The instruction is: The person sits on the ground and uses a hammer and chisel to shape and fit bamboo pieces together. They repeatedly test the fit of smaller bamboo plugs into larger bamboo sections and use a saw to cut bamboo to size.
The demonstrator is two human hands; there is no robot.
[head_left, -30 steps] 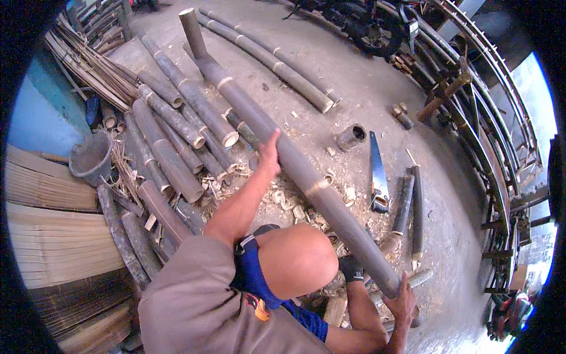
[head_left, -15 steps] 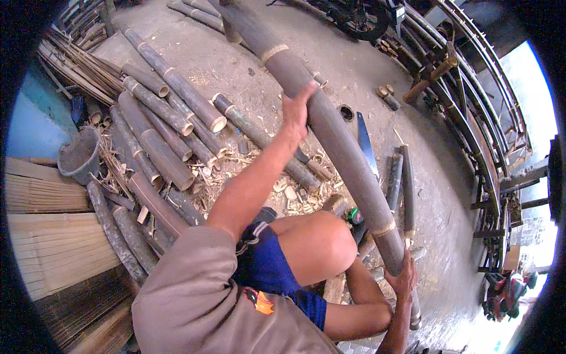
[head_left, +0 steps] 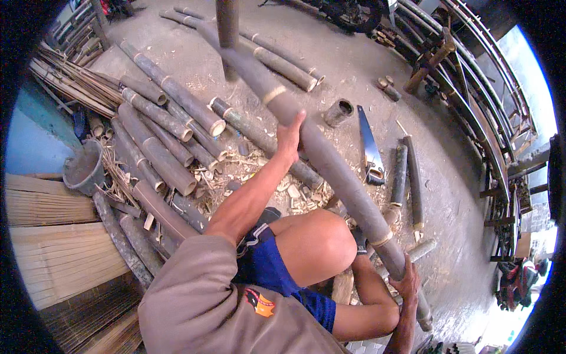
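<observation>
A long grey-brown bamboo pole (head_left: pixel 339 168) with pale node rings slants from the upper left to the lower right before me. My left hand (head_left: pixel 290 140) grips its left side at mid-length; the fingers beneath are hidden. Near the lower end my right hand (head_left: pixel 405 281) is wrapped around it. Just right of the pole, a handsaw (head_left: pixel 368 144) with a dark blade lies on the floor. Beside that stands a short hollow bamboo piece (head_left: pixel 339 114). Two thin bamboo lengths, one dark (head_left: pixel 399 176) and one brown (head_left: pixel 414 183), lie farther right.
An upright post (head_left: pixel 227 26) crosses the pole's far part. Cut bamboo lengths (head_left: pixel 156 153) lie on the left, beside a grey bucket (head_left: pixel 84 168). Pale shavings (head_left: pixel 295 197) cover the floor ahead of my knee. A rack of poles (head_left: pixel 471 112) runs along the right; a motorcycle (head_left: pixel 354 15) stands behind.
The pole has shifted lower and to the left in view, with both hands still around it. The saw's handle, the hollow piece and the far post show more fully.
</observation>
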